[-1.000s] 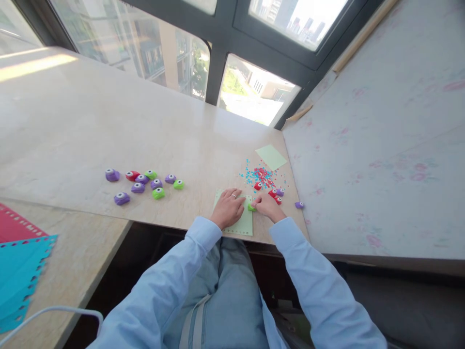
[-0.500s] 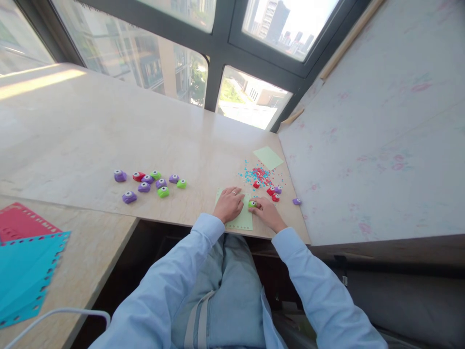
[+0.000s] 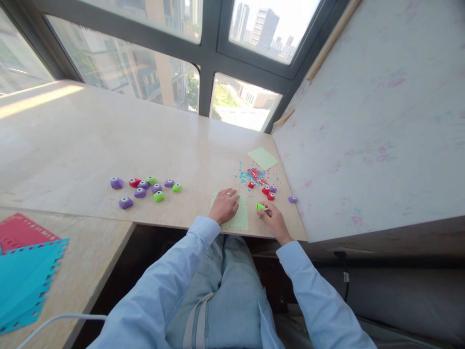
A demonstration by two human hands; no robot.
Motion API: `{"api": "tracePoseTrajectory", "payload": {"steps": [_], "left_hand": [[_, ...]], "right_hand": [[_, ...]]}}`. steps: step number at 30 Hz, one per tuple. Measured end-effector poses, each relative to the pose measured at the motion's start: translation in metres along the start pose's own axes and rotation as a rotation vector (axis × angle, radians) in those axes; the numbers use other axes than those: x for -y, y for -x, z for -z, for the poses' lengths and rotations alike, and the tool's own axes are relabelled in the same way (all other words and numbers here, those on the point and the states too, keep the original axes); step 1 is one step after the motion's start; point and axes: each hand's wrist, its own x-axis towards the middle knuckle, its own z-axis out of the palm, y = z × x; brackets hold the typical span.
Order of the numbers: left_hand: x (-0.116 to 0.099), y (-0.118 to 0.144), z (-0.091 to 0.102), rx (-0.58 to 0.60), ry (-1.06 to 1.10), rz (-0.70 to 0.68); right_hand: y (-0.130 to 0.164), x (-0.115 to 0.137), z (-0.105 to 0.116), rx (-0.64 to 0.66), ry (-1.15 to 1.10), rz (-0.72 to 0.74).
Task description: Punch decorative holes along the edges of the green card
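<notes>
My left hand [image 3: 224, 205] lies flat, fingers apart, on a pale green paper sheet [image 3: 240, 218] at the near edge of the beige counter [image 3: 145, 131]. My right hand [image 3: 273, 219] holds a small green paper punch [image 3: 260, 207] just right of the sheet, off the paper. Beyond it lie two red punches [image 3: 268, 193] and a purple one among a scatter of blue and red paper bits [image 3: 250, 173].
Several purple, red and green punches [image 3: 145, 186] sit in a group to the left. A lone purple punch [image 3: 292, 198] is by the right wall. A second green sheet [image 3: 262, 157] lies further back. Red and teal punched sheets [image 3: 22, 261] rest on a lower table, left.
My right hand has pulled the green punch off the sheet's edge to the right. The left hand stays on the paper. The view tilted up a little.
</notes>
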Motion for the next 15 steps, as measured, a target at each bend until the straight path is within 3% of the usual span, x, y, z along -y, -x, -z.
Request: {"api": "tracePoseTrajectory", "payload": {"steps": [5,10,13,15], "left_hand": [[-0.002,0.000,0.005,-0.043,0.023,-0.006],[-0.016,0.002,0.031,-0.101,0.058,-0.100],[-0.034,0.001,0.041,-0.092,0.249,0.106],[-0.044,0.000,0.040,0.045,0.526,0.326]], "right_hand": [[0.012,-0.001,-0.010,-0.010,-0.186,-0.086],[0.019,-0.008,-0.010,-0.037,-0.321,-0.054],[0.022,-0.014,-0.011,-0.032,-0.373,-0.023],[0.024,-0.017,-0.012,-0.016,-0.378,0.002]]}}
